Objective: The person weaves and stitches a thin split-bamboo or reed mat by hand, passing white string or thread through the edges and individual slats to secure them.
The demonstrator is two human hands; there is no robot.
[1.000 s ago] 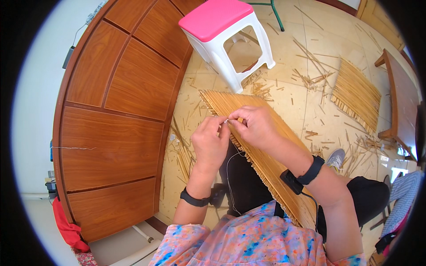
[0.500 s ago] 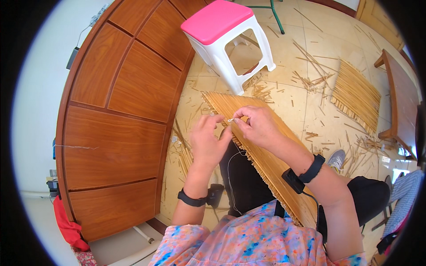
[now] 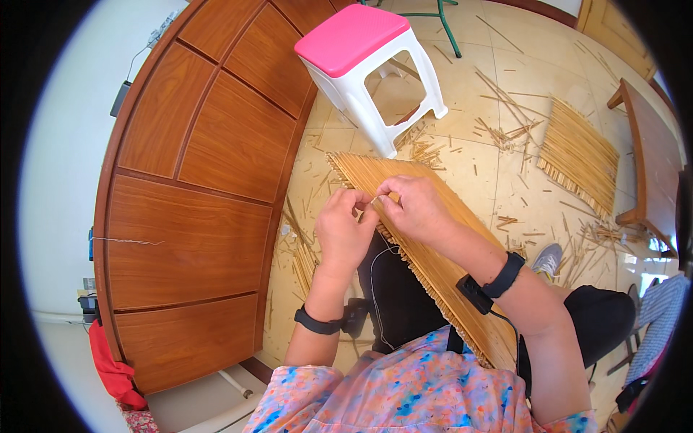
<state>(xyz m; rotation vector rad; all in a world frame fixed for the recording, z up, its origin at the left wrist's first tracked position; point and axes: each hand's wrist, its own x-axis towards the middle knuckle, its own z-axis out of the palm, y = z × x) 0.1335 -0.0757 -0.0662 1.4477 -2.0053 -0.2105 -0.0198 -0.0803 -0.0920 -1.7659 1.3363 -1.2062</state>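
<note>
The right hand (image 3: 413, 206) is pinching a thin, pale string (image 3: 375, 200) between its fingers; the left hand's (image 3: 345, 220) bent fingers are meeting its tip, though whether they are gripping I cannot tell. Both are working above the ragged left edge of a tan mat of thin sticks (image 3: 437, 270), which is slanting across black-trousered legs (image 3: 404, 303). A white plastic stool with a pink seat (image 3: 354, 40) is standing just beyond its far end. Brown wooden panelling (image 3: 188, 270) is bounding the left; rightward, beige tiled floor (image 3: 480, 191) is opening, loose sticks (image 3: 509, 136) lying scattered near a smaller tan mat (image 3: 580, 159).
</note>
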